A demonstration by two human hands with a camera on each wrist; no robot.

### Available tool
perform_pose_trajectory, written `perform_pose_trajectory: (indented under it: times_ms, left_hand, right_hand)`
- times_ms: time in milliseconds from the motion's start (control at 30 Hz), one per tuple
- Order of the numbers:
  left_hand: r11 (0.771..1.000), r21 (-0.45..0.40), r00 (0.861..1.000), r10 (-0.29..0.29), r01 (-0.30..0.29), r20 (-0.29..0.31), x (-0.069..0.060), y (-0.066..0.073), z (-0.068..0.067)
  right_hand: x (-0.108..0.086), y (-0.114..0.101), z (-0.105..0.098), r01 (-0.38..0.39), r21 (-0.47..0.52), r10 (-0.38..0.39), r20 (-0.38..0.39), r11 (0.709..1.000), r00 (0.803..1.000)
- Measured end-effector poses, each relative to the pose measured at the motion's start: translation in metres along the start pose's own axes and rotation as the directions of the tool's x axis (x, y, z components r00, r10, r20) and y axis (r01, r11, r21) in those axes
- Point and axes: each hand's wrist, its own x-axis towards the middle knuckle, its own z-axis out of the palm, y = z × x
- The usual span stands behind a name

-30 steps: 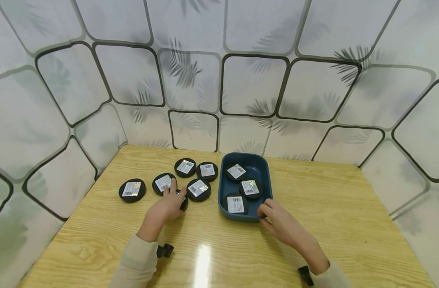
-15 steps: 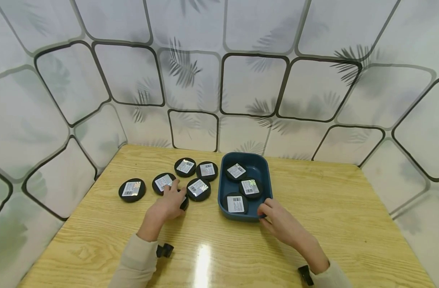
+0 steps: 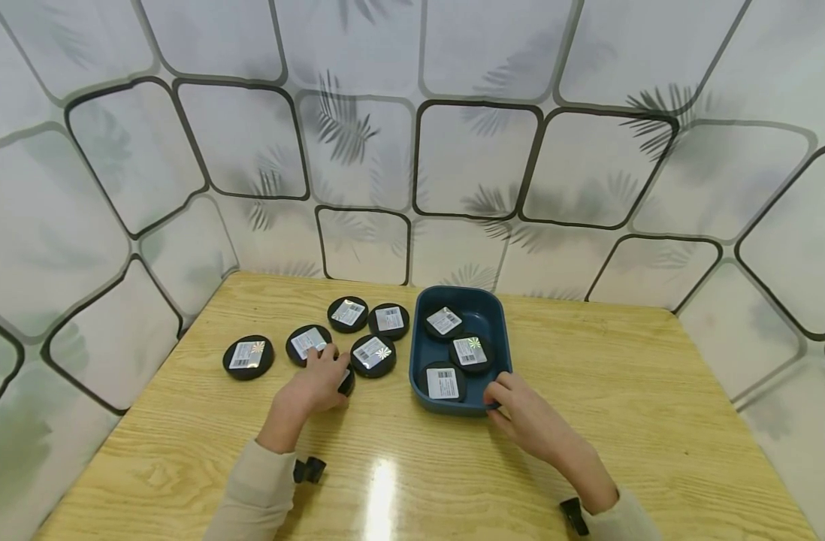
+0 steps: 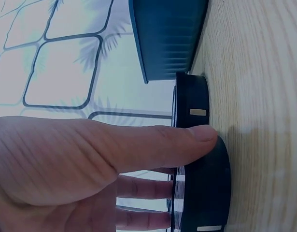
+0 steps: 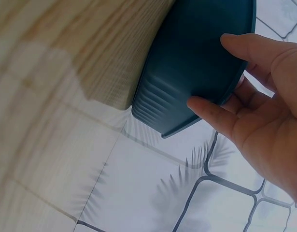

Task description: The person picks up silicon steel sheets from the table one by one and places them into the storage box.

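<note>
My left hand (image 3: 312, 385) grips a black round flat container (image 3: 347, 382) on the table, mostly hidden beneath the fingers. In the left wrist view the thumb (image 4: 172, 145) lies along its side, while the fingers reach over its labelled top. My right hand (image 3: 529, 417) pinches the near right corner of a dark blue plastic bin (image 3: 482, 306); the right wrist view has the thumb and a finger on the outer wall (image 5: 201, 63). Inside the bin lie three such containers, one of them (image 3: 472, 353) in the middle, each with a white label.
Several more black containers sit left of the bin: one (image 3: 373, 356) just right of my left hand, one (image 3: 308, 344) just beyond it, two (image 3: 348, 314) farther back, and one (image 3: 249, 357) apart at far left. Patterned wall panels (image 3: 364, 248) rise behind the wooden table (image 3: 608, 361).
The left fingers have drawn in slightly around the black container, which stays in place. My right hand and the bin have not moved.
</note>
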Motion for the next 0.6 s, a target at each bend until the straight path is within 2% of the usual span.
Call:
perform_pose_trajectory:
  times_ms: [300, 600]
  left_hand:
    - [0.999, -0.034, 1.0, -0.002, 0.003, 0.018, 0.0017, -0.0018, 0.0014]
    - [0.999, -0.043, 0.999, -0.007, 0.009, 0.048, -0.0002, 0.0021, 0.0]
  right_hand:
    - [-0.0001, -0.0001, 0.0001, -0.008, 0.004, 0.008, 0.004, 1.0, 1.0]
    - [-0.0003, -0.0003, 0.0001, -0.013, 0.006, 0.013, 0.011, 1.0, 1.0]
